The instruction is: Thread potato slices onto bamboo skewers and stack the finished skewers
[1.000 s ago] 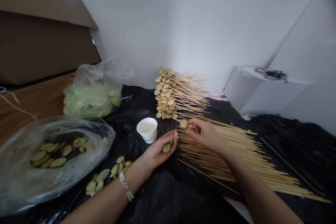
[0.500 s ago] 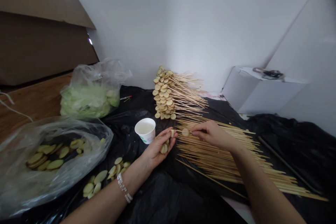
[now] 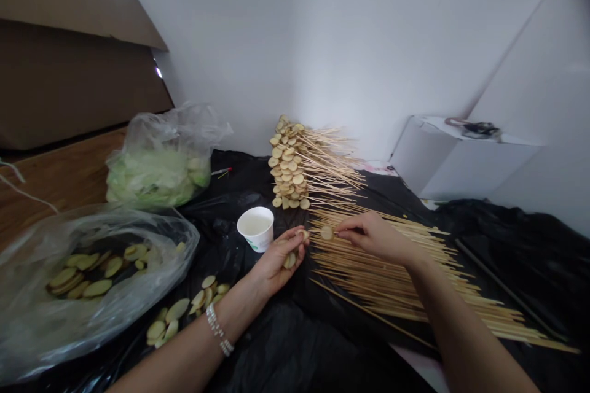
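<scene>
Several pale slices (image 3: 289, 260) are held in my left hand (image 3: 279, 261), one of them pinched at the fingertips. My right hand (image 3: 375, 236) pinches a thin skewer near its end, and a round slice (image 3: 327, 233) sits on the skewer's tip, a little to the right of my left fingers. Beneath my right hand lies a wide layer of bare skewers (image 3: 391, 282). Beyond the hands is a stack of skewered slices (image 3: 289, 166), its sticks pointing right. A white paper cup (image 3: 255, 229) stands just left of my left hand.
An open clear bag (image 3: 157, 270) of slices lies at the left, with loose slices (image 3: 173, 313) beside it. Behind it stands a tied-looking bag (image 3: 159, 175) of pale green pieces. A white box (image 3: 461, 153) is at the back right. Black plastic (image 3: 295, 344) covers the surface.
The slice at my left fingertips has tilted slightly and my left fingers have curled a little. My right hand, with the skewer and its slice, has barely moved.
</scene>
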Available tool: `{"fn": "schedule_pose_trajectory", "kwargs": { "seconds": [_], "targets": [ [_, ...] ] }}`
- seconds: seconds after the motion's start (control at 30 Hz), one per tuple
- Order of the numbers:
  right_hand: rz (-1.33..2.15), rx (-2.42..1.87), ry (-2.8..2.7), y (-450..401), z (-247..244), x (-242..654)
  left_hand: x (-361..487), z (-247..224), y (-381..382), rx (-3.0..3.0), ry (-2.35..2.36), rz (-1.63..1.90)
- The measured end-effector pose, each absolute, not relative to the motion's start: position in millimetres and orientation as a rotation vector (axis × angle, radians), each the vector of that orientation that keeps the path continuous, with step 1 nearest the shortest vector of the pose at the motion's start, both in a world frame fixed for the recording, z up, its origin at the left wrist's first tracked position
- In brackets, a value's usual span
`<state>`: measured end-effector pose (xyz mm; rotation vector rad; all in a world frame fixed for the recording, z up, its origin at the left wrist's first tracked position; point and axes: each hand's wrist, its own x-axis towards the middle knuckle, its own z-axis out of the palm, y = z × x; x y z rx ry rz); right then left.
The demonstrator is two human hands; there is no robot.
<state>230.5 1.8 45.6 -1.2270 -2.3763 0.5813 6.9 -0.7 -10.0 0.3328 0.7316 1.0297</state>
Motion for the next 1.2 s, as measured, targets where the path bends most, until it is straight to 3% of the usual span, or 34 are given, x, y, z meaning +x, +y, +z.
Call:
{"fn": "schedule_pose_trajectory", "kwargs": {
  "seconds": [1.2],
  "targets": [
    [0.452, -1.307, -2.448, -4.8, 45.9, 220.8, 12.1, -9.2, -3.8, 0.396, 0.844, 1.111]
  ]
}}
